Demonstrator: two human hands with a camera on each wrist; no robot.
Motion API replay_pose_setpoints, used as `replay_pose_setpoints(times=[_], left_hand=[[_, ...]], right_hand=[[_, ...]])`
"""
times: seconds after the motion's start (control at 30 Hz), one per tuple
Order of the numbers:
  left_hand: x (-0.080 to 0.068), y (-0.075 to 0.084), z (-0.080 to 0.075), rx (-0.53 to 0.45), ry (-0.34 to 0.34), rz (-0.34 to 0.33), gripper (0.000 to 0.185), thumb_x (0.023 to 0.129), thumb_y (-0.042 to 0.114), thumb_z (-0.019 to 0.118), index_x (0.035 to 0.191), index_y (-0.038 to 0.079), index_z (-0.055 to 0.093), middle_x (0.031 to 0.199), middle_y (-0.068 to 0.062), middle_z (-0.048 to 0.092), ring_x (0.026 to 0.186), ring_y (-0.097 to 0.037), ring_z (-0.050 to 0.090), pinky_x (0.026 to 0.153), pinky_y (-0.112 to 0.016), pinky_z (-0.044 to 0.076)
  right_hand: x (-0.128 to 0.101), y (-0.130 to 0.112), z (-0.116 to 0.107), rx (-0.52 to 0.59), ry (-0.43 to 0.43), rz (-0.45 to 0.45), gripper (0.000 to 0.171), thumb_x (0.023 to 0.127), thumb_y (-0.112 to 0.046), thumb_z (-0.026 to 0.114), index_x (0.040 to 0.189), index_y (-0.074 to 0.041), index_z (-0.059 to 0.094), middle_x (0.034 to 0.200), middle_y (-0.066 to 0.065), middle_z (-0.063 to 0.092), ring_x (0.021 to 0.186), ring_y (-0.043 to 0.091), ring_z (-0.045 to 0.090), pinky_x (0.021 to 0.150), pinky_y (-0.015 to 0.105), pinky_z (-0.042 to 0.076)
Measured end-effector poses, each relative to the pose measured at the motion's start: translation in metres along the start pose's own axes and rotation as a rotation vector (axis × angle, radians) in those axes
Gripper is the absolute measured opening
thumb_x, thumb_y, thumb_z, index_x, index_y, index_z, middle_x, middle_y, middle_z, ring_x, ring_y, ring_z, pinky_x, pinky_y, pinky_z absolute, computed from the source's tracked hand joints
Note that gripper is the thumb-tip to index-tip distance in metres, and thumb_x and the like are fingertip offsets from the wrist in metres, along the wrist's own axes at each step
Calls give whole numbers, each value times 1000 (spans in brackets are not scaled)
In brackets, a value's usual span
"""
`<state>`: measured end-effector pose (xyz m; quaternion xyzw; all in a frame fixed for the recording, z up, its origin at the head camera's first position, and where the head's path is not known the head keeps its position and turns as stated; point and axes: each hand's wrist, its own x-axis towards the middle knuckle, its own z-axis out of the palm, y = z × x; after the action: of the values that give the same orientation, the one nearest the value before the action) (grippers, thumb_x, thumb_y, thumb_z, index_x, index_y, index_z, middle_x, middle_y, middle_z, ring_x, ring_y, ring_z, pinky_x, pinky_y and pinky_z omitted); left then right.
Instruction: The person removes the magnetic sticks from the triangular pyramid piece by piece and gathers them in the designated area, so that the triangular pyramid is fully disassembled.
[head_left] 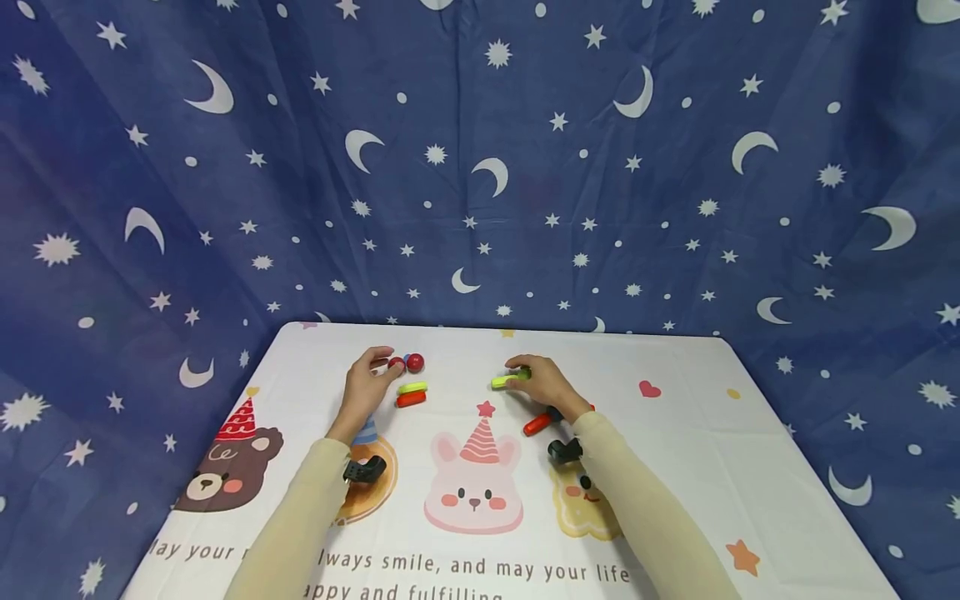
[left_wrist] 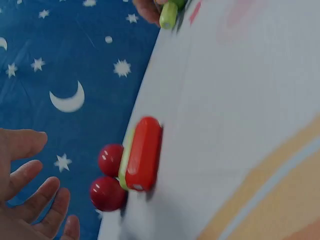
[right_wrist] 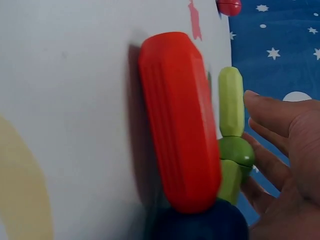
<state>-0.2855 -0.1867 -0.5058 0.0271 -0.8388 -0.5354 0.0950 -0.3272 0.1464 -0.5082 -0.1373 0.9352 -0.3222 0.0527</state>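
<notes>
My left hand (head_left: 366,389) is beside two red balls (left_wrist: 108,194) at the back left of the table. Its fingers spread loosely in the left wrist view, with nothing held. Next to the balls lie a yellow-green rod (head_left: 412,387) and a red rod (left_wrist: 144,154), side by side. Over a light-green rod (right_wrist: 231,101) joined to a dark-green ball (right_wrist: 236,151) is my right hand (head_left: 547,385). Its fingers reach loosely along the far side of this piece, thumb close to the rod. Whether they touch it is unclear.
Under my right wrist lies another red rod (right_wrist: 180,120), joined to a dark blue ball (right_wrist: 200,222). A bit of blue (head_left: 407,357) shows behind the red balls. The white printed tablecloth (head_left: 675,467) ends at a blue star-patterned curtain (head_left: 525,100).
</notes>
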Motion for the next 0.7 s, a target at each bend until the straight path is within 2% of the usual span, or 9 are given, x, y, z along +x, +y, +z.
replay_pose_setpoints(times=[0.27, 0.47, 0.7], left_hand=[[-18, 17, 8, -50, -23, 80, 37, 93, 20, 69, 126, 6, 59, 126, -19, 62, 119, -33, 57, 105, -48, 45], [-32, 27, 21, -39, -54, 136, 37, 91, 20, 71, 123, 4, 62, 123, -17, 66, 117, -32, 60, 103, -46, 47], [-40, 32, 44, -60, -82, 161, 33, 90, 18, 72, 119, 6, 64, 121, -14, 66, 115, -31, 63, 99, -46, 50]], right_hand=[[-16, -1, -17, 8, 55, -84, 36, 91, -25, 71, 125, -16, 66, 133, 8, 63, 131, 31, 53, 113, 50, 37], [-34, 0, -28, -22, 118, -124, 35, 90, -22, 72, 124, -15, 67, 130, 8, 64, 122, 31, 57, 107, 52, 42], [-56, 2, -30, -25, 169, -142, 33, 90, -23, 72, 122, -15, 67, 125, 6, 66, 117, 30, 60, 101, 52, 47]])
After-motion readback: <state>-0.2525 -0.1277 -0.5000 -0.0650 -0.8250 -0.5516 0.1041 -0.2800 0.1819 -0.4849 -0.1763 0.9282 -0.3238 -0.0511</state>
